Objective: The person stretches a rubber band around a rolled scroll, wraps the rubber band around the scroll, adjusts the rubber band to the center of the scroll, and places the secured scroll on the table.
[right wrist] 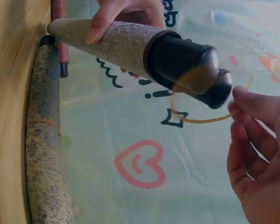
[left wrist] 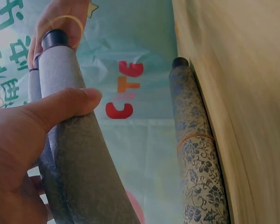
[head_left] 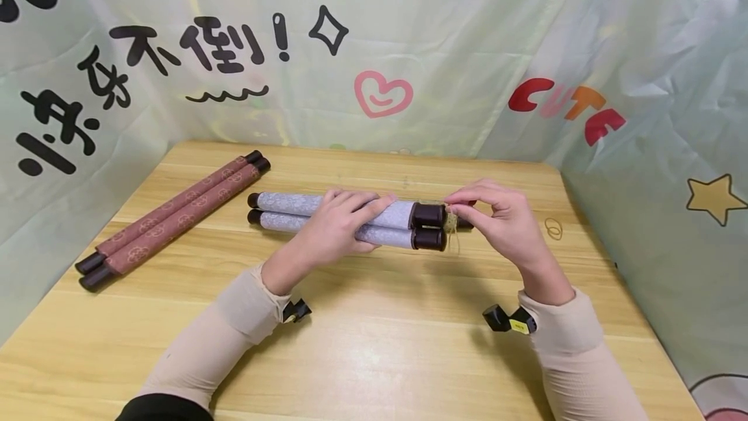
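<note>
Item, one pale lilac scroll pair (head_left: 397, 213) with dark end caps (head_left: 429, 216), which I logged in the left hand (head_left: 341, 219), fingers over the top and thumb on the near side, held above the table (head_left: 368, 356). Item, one rubber band (right wrist: 200, 122), thin and yellowish, pinched between thumb and fingers of the right hand (head_left: 502, 216). Governing relation, as I judged it from my station: the pair's long axis ran left to right across the person's front, capped end pointing at the right hand, which was much the nearer to that end; the left hand gripped around mid-length. The band hung at the caps, though I could not tell whether it encircled them or stood just off their ends. Item, one gold-and-blue patterned scroll (left wrist: 200, 163), banded, lying on the table behind the held pair. Item, one reddish-brown scroll pair (head_left: 184, 218), set slantwise at the table's left. Item, loose rubber loops (head_left: 548, 225), on the wood beyond the right hand
</note>
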### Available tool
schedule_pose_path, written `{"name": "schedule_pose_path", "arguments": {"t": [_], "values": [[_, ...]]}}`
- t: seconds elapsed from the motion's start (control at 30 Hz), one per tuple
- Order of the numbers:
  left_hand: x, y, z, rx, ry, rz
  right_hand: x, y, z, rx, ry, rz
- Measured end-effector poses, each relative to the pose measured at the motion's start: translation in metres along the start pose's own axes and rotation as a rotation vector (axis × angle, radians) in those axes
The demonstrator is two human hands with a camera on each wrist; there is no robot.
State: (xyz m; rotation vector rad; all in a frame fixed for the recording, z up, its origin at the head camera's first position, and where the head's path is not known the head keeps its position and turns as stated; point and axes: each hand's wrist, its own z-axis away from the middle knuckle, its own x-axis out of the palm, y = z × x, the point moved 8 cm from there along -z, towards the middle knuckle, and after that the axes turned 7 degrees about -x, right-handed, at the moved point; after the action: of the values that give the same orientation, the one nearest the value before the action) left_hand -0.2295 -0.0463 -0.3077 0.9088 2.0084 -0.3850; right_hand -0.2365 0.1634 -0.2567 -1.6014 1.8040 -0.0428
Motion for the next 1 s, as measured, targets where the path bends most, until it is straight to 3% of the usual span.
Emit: {"name": "schedule_pose_path", "arguments": {"t": [0.23, 0.57, 0.77, 1.0], "values": [[0.005, 0.003, 0.001, -0.012, -0.043, 0.001, 0.003, 0.002, 0.0, 0.009, 0.005, 0.003], [0.001, -0.009, -0.001, -0.049, 0.02, 0.013, 0.003, -0.011, -0.001, 0.031, -0.098, -0.07], [0.003, 0.0, -0.001, -0.006, -0.039, 0.001, 0.006, -0.008, -0.003, 0.066, -0.031, -0.065], [0.002, 0.009, 0.0, 0.034, -0.051, 0.024, 0.01, 0.013, 0.002, 0.195, 0.015, -0.221]]}}
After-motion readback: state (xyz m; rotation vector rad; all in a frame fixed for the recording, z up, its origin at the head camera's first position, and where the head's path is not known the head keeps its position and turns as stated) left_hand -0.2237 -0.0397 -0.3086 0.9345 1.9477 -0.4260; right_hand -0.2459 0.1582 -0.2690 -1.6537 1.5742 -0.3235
